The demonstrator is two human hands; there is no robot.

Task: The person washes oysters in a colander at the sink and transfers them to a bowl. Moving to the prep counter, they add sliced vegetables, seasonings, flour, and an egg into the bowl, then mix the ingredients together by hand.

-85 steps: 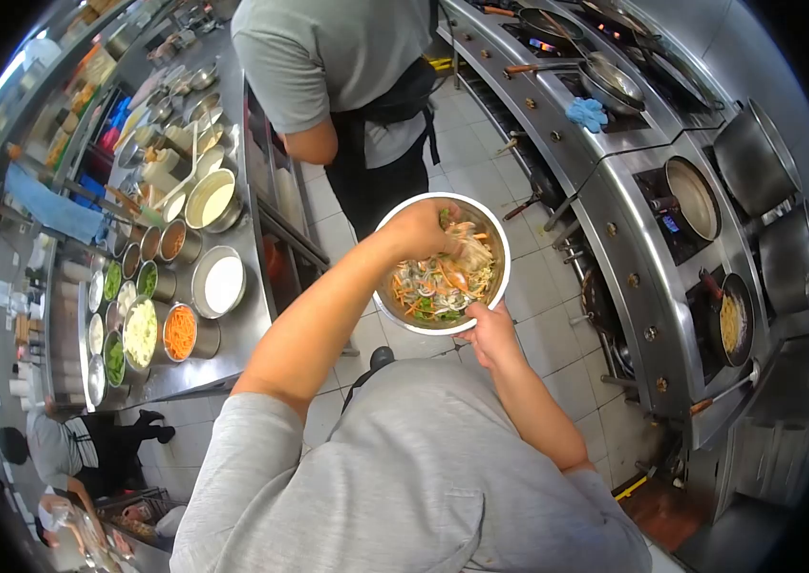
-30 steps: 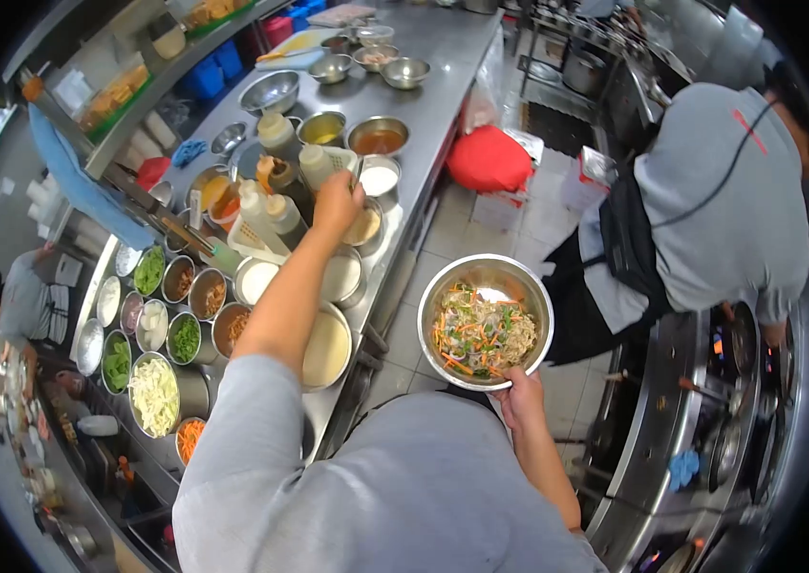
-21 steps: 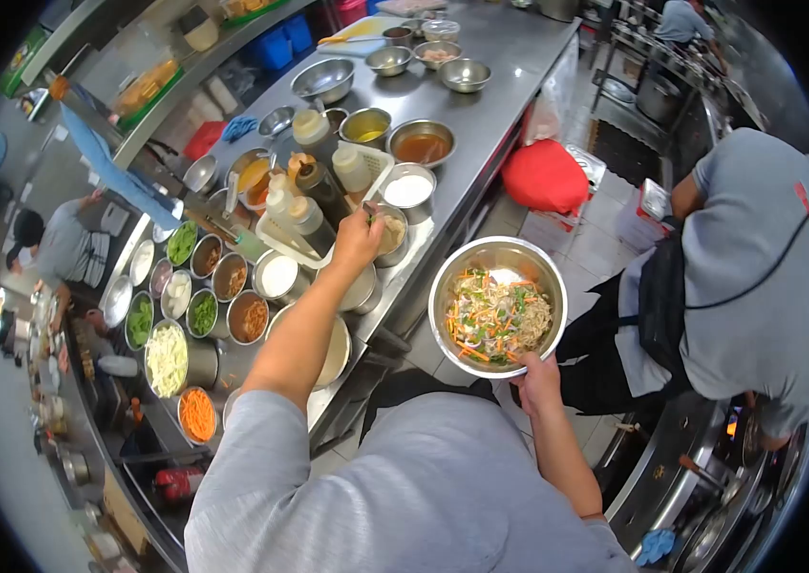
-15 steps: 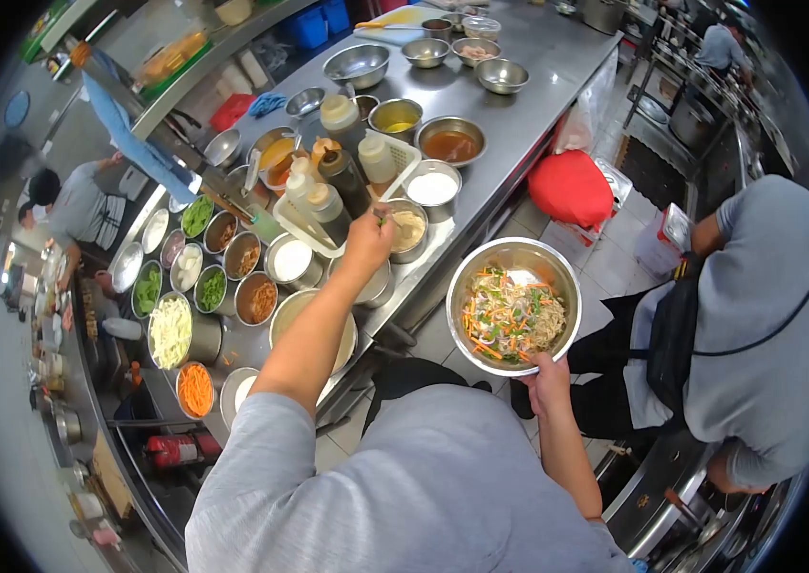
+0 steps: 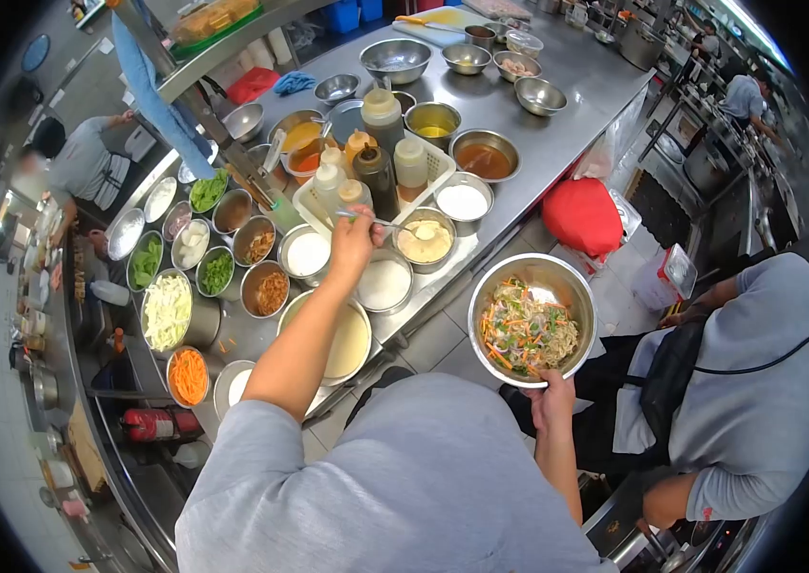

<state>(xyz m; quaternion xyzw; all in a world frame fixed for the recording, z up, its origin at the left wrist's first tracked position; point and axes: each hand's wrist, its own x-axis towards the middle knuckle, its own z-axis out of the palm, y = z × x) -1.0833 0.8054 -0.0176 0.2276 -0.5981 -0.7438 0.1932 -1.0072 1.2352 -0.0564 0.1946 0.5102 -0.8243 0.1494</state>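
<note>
My left hand [image 5: 352, 244] is closed round the handle of a metal spoon [image 5: 395, 227]. The spoon's far end reaches into a metal tub of pale yellow paste [image 5: 425, 250], at the paste's surface. Just left of that tub, under my wrist, is a tub of white contents [image 5: 384, 284]. My right hand [image 5: 552, 401] grips the near rim of a steel mixing bowl [image 5: 580, 286], held off the counter's edge. Inside the bowl lies a mix of shredded carrot, greens and pale brown strands [image 5: 529, 329].
A white basket of squeeze bottles [image 5: 382, 119] stands beyond my left hand. Tubs of shredded cabbage [image 5: 167, 310], carrot [image 5: 189, 376] and sauces [image 5: 486, 158] crowd the steel counter [image 5: 572, 57]. A co-worker [image 5: 758, 382] stands close on the right, near a red-covered container [image 5: 581, 218].
My left hand has drawn back a little from the paste tub, showing the spoon across it. The view has shifted, and my right hand still holds the bowl.
</note>
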